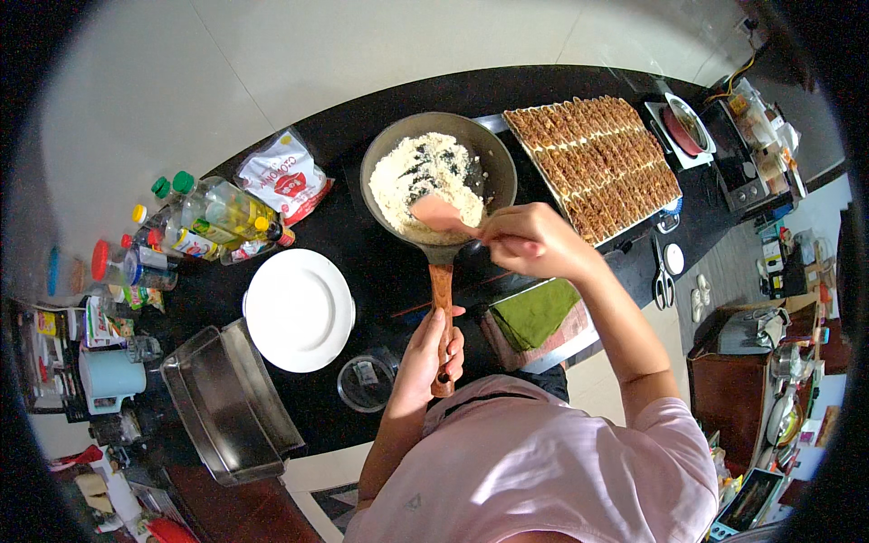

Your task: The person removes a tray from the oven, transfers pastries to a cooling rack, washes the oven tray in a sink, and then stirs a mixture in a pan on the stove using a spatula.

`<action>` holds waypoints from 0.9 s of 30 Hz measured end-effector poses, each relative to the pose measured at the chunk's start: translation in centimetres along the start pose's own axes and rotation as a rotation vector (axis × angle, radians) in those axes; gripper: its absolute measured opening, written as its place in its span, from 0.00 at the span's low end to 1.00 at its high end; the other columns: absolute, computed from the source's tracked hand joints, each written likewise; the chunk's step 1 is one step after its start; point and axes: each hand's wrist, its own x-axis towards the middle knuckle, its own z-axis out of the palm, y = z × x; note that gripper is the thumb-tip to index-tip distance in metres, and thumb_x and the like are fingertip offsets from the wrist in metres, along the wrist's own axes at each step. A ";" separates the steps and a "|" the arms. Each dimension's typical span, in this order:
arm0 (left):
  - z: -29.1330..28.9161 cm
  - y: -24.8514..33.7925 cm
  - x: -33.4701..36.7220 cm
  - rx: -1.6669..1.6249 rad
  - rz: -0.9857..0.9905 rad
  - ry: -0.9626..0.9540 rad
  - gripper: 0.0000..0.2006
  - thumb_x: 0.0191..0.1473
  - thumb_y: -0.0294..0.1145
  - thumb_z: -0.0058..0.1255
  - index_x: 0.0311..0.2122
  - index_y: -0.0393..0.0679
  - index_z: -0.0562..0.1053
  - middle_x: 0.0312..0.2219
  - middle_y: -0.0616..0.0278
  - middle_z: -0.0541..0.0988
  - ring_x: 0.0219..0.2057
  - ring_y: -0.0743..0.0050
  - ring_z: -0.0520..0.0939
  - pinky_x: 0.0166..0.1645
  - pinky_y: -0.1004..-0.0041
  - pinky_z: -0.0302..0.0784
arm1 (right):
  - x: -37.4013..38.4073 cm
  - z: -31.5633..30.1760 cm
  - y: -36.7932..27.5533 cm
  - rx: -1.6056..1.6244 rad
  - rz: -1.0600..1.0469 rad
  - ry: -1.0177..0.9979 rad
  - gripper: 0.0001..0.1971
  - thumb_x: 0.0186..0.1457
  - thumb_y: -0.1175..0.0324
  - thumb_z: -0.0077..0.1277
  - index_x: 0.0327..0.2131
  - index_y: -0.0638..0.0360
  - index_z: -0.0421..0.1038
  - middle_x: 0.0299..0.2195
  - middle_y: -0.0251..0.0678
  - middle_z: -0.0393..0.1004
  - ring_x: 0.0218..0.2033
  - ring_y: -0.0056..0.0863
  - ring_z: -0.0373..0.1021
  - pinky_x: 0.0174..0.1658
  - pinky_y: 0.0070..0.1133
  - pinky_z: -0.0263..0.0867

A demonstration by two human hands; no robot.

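My left hand (424, 356) is wrapped round the wooden handle (441, 285) of a frying pan (503, 172). In the pan lies a pale, crumbly, flour-like mass (407, 167), spread unevenly with the dark pan bottom showing through in patches. My right hand (534, 240) grips a pinkish spatula (436, 214), its blade down in the pale mass at the pan's near side. Part of the spatula's handle is hidden by my fingers. Just right of the pan is a large tray (593, 167) covered with rows of brown-topped pieces.
Left of the pan are a white plate (299, 312), a flour-like bag (285, 176), several bottles (213, 213) and a metal basin (226, 407). A clear round container (367, 378) stands near my left forearm. Green cloth (534, 314) lies below my right wrist; scissors (663, 281) lie farther right.
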 end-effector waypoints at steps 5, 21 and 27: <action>-0.7 0.1 0.1 -0.002 0.002 -0.012 0.21 0.63 0.50 0.32 0.50 0.45 0.64 0.16 0.70 0.62 0.10 0.83 0.61 0.14 0.79 0.57 | 1.4 -3.6 0.2 0.054 0.154 0.222 0.07 0.45 0.72 0.49 0.26 0.64 0.76 0.21 0.41 0.75 0.23 0.29 0.73 0.29 0.23 0.69; -0.6 0.2 0.1 0.001 0.011 -0.022 0.20 0.63 0.50 0.32 0.50 0.44 0.64 0.17 0.69 0.63 0.10 0.83 0.62 0.14 0.79 0.58 | 2.5 -6.2 4.8 0.452 0.521 0.611 0.13 0.54 0.67 0.43 0.26 0.69 0.72 0.26 0.46 0.77 0.23 0.28 0.75 0.28 0.23 0.74; -0.3 0.2 0.2 0.022 0.030 -0.038 0.21 0.64 0.50 0.31 0.49 0.44 0.64 0.16 0.70 0.62 0.10 0.84 0.61 0.13 0.79 0.59 | 6.6 -7.6 12.0 0.476 0.745 0.771 0.16 0.54 0.61 0.46 0.29 0.68 0.72 0.24 0.45 0.76 0.21 0.31 0.75 0.26 0.22 0.74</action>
